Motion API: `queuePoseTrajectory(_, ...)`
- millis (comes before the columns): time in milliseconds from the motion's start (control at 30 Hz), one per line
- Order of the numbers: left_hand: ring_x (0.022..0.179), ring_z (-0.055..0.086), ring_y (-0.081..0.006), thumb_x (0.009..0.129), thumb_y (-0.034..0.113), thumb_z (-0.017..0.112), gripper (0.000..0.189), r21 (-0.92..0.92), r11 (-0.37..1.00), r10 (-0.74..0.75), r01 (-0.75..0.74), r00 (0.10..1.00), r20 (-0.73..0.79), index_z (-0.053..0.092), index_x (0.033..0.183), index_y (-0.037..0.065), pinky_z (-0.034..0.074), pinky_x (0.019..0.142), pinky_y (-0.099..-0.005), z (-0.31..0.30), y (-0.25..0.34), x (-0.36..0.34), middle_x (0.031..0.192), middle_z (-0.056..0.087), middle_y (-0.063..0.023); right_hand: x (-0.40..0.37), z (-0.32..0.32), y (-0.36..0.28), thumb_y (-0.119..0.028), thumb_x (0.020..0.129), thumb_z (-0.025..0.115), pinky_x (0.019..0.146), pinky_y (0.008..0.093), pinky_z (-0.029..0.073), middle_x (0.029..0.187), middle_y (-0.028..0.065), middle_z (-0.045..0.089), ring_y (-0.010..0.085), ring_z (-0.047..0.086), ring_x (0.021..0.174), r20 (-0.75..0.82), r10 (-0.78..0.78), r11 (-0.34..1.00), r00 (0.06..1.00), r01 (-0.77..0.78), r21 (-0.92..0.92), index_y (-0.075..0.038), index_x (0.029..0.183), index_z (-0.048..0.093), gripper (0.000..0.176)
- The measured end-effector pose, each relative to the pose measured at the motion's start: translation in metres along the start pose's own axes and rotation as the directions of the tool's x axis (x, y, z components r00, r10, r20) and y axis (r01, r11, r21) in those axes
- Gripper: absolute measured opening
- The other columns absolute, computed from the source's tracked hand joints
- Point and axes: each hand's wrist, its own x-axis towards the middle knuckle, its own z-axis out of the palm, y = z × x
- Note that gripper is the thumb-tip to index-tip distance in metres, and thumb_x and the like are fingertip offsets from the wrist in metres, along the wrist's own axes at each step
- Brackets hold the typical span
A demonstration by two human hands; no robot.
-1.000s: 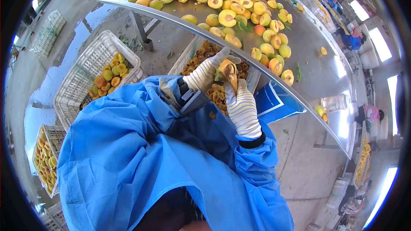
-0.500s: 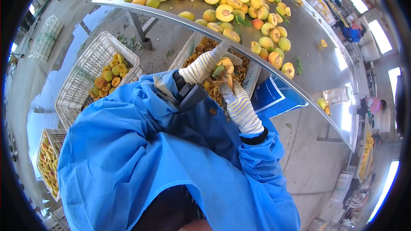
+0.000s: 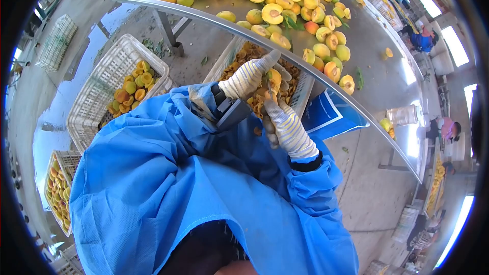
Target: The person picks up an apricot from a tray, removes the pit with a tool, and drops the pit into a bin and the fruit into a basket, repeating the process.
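Observation:
My left hand (image 3: 247,77), in a striped knit glove with grey fingertips, is closed around a yellow peach half (image 3: 274,77) above a crate. Just below it, my right hand (image 3: 289,128), gloved the same way, is closed on a slim pitting tool (image 3: 270,87) whose end meets the fruit; most of the tool is hidden by the fingers. Beneath both hands, a pale plastic crate (image 3: 304,91) holds many brownish-orange fruit scraps (image 3: 243,57).
Halved peaches (image 3: 272,14) cover a metal table (image 3: 374,89) whose raised edge runs just beyond my hands. A blue bin (image 3: 326,117) stands under it. At left are a white crate (image 3: 84,107) of peach halves and another filled crate (image 3: 71,160). Other people work far right.
The peach half has turned in my left hand, and the right hand has shifted slightly down, its fingers curled more around the tool. The view has moved a little.

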Motion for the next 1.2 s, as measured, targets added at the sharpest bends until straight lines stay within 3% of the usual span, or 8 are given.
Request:
queuePoseTrajectory(233, 0.077, 0.069, -0.0269, 0.090, 0.047, 0.067, 0.051, -0.011, 1.000, 0.000, 0.000, 0.996, 0.084, 0.061, 0.113, 0.002, 0.058, 0.067, -0.0353, 0.005, 0.010, -0.001, 0.088, 0.069, -0.0158, 0.000, -0.007, -0.006, -0.055, 0.093, 0.058, 0.033, 0.0210, 0.029, 0.056, -0.0023, 0.044, 0.0075, 0.038, 0.037, 0.299, 0.064, 0.864, 0.952, -0.202, 0.460, -0.013, 0.093, 0.057, 0.042)
queuePoseTrajectory(467, 0.079, 0.069, -0.0264, 0.089, 0.040, 0.070, 0.044, -0.163, 0.985, 0.038, -0.054, 0.994, -0.102, 0.061, 0.113, 0.005, 0.057, 0.069, -0.0351, 0.005, -0.014, 0.011, 0.090, 0.068, -0.0131, 0.009, 0.011, 0.003, -0.059, 0.092, 0.056, 0.032, 0.0242, 0.028, 0.054, -0.0028, 0.040, 0.0088, 0.038, 0.035, -0.035, -0.024, 0.995, 0.999, 0.028, 0.098, -0.015, 0.087, 0.054, 0.045)
queuePoseTrajectory(600, 0.078, 0.069, -0.0269, 0.089, 0.037, 0.070, 0.040, -0.177, 0.982, -0.069, 0.071, 0.997, 0.016, 0.060, 0.113, 0.005, 0.058, 0.067, -0.0373, 0.004, -0.001, 0.006, 0.089, 0.068, -0.0122, 0.001, -0.002, -0.003, -0.054, 0.095, 0.056, 0.031, 0.0221, 0.029, 0.055, -0.0028, 0.041, 0.0076, 0.036, 0.035, 0.266, 0.051, 0.868, 0.963, -0.174, 0.464, -0.013, 0.092, 0.056, 0.041)
queuePoseTrajectory(867, 0.077, 0.068, -0.0224, 0.092, 0.040, 0.067, 0.040, -0.289, 0.956, 0.020, -0.056, 0.992, -0.125, 0.062, 0.110, 0.005, 0.057, 0.066, -0.0345, 0.021, -0.004, 0.003, 0.083, 0.067, -0.0085, 0.008, -0.006, 0.000, -0.050, 0.097, 0.055, 0.030, 0.0201, 0.028, 0.056, -0.0037, 0.040, 0.0062, 0.034, 0.034, 0.296, -0.023, 0.804, 0.955, -0.158, 0.574, -0.012, 0.095, 0.056, 0.039)
queuePoseTrajectory(933, 0.077, 0.067, -0.0193, 0.093, 0.039, 0.066, 0.039, 0.013, 0.995, 0.104, -0.103, 0.982, -0.160, 0.064, 0.105, 0.003, 0.056, 0.065, -0.0323, 0.006, -0.013, 0.017, 0.083, 0.067, -0.0068, 0.007, -0.007, -0.001, -0.050, 0.097, 0.055, 0.031, 0.0202, 0.028, 0.056, -0.0038, 0.041, 0.0062, 0.034, 0.034, 0.300, -0.038, 0.803, 0.953, -0.150, 0.577, -0.012, 0.095, 0.056, 0.039)
queuePoseTrajectory(1000, 0.079, 0.065, -0.0174, 0.094, 0.039, 0.065, 0.042, 0.328, 0.904, 0.334, -0.274, 0.931, -0.144, 0.064, 0.108, -0.001, 0.054, 0.069, -0.0305, -0.023, -0.019, 0.035, 0.098, 0.068, -0.0083, 0.000, -0.012, -0.003, -0.050, 0.097, 0.055, 0.031, 0.0204, 0.028, 0.056, -0.0038, 0.041, 0.0062, 0.034, 0.035, 0.299, -0.057, 0.814, 0.953, -0.129, 0.566, -0.012, 0.095, 0.056, 0.039)
queuePoseTrajectory(1100, 0.082, 0.067, -0.0185, 0.096, 0.044, 0.061, 0.046, 0.027, 0.998, 0.065, -0.061, 0.979, -0.195, 0.060, 0.116, 0.003, 0.056, 0.072, -0.0313, -0.031, 0.004, 0.026, 0.099, 0.068, -0.0095, -0.010, -0.016, -0.011, -0.045, 0.098, 0.055, 0.029, 0.0232, 0.027, 0.054, -0.0023, 0.043, 0.0082, 0.034, 0.033, 0.099, -0.076, 0.864, 0.992, 0.016, 0.504, -0.009, 0.096, 0.057, 0.036)
queuePoseTrajectory(1200, 0.085, 0.067, -0.0184, 0.097, 0.048, 0.056, 0.049, -0.040, 0.962, 0.261, -0.270, 0.952, -0.157, 0.055, 0.121, 0.005, 0.057, 0.072, -0.0312, -0.007, 0.003, 0.019, 0.099, 0.068, -0.0105, 0.006, -0.017, 0.001, -0.047, 0.097, 0.055, 0.038, 0.0296, 0.040, 0.062, 0.0012, 0.052, 0.0144, 0.049, 0.042, -0.163, -0.146, 0.986, 0.976, 0.129, -0.106, -0.007, 0.103, 0.057, 0.040)
